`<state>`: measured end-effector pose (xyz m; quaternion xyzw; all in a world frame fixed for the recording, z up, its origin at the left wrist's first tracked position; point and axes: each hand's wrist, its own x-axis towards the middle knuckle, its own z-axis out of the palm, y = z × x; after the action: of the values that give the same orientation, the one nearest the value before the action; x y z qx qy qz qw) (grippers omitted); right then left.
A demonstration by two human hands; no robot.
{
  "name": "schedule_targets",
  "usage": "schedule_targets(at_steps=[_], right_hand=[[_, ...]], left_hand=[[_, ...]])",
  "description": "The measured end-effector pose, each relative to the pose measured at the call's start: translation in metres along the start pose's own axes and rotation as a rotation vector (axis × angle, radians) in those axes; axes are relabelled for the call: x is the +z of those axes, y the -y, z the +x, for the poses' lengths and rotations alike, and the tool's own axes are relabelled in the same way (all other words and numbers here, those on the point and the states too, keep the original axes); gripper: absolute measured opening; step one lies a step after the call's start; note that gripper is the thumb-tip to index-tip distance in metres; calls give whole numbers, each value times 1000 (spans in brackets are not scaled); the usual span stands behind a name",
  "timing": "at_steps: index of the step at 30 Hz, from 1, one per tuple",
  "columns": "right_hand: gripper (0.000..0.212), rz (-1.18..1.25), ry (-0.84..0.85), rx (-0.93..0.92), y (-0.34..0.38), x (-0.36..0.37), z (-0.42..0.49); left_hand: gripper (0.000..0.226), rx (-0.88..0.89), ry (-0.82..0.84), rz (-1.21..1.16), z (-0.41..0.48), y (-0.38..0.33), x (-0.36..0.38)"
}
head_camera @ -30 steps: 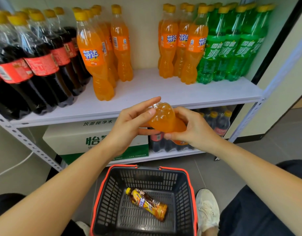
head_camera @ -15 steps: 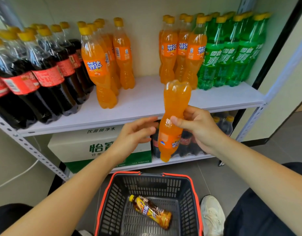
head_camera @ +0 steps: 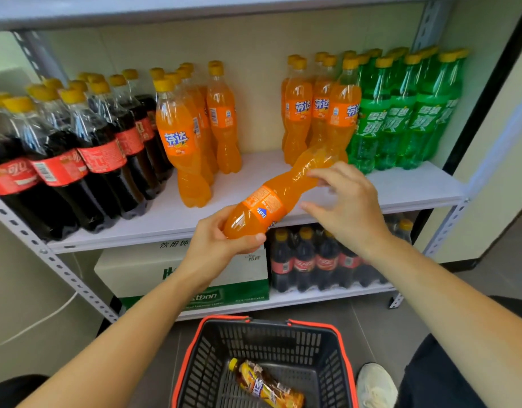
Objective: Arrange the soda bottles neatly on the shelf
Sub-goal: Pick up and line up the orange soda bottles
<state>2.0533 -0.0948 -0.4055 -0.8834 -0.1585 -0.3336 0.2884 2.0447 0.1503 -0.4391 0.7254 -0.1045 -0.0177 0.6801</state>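
Note:
An orange soda bottle (head_camera: 271, 198) lies tilted in front of the white shelf (head_camera: 401, 187), base up to the right, cap end hidden in my left hand (head_camera: 215, 248), which grips its neck end. My right hand (head_camera: 351, 210) is beside the base, fingertips touching it, thumb spread below. On the shelf stand cola bottles (head_camera: 77, 160) at left, a group of orange bottles (head_camera: 180, 148) left of centre, more orange bottles (head_camera: 318, 113) right of centre and green bottles (head_camera: 401, 119) at right. A bare gap lies between the two orange groups.
A black basket with a red rim (head_camera: 336, 348) sits on the floor below my arms, with one yellow tea bottle (head_camera: 265, 387) inside. The lower shelf holds a white and green box (head_camera: 136, 269) and a pack of cola bottles (head_camera: 312, 260). A white shoe (head_camera: 374, 384) is beside the basket.
The bottle swung from upside down in my right hand to tilted, and my left hand took hold of its neck end. My right hand loosened. The view rose towards the shelf.

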Motion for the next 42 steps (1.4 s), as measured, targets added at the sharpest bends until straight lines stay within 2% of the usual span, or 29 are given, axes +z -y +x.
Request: schedule_targets(at_steps=[1,3,8,11,13,16,18,21,23,26,28,31,37,42], right_hand=[[64,-76,63,-68,0,3,4],[79,-244,119,-141,2,12,13],[66,-385,82,-191,6,34,39],[59,-369,48,-149,2,48,51],[59,-313,66,-64,-1,62,56],[57,-169,75,30,-2,86,63],[58,-89,87,66,-3,99,68],[61,55,100,160,-3,117,72],[59,226,126,219,-2,126,79],[53,518,154,273,3,137,93],[51,574,149,304,6,146,104],[46,612,138,345,11,162,117],[29,641,155,412,14,192,136],[46,538,80,442,15,207,140]], left_hand=[[61,8,-14,35,2,-2,-3],[64,20,-23,53,7,-8,-10],[57,66,-17,111,21,-25,-29],[66,76,-72,-18,28,-29,-39],[67,94,-131,-58,32,-30,-45],[41,140,-200,-6,37,-22,-59],[35,144,-327,82,40,-11,-68],[41,114,-557,250,50,11,-79],[55,91,-613,292,57,21,-84],[71,65,-582,364,71,30,-88],[71,51,-560,411,78,32,-89],[66,-10,-580,488,81,34,-89],[65,21,-609,521,84,42,-89],[66,27,-608,534,84,43,-88]])
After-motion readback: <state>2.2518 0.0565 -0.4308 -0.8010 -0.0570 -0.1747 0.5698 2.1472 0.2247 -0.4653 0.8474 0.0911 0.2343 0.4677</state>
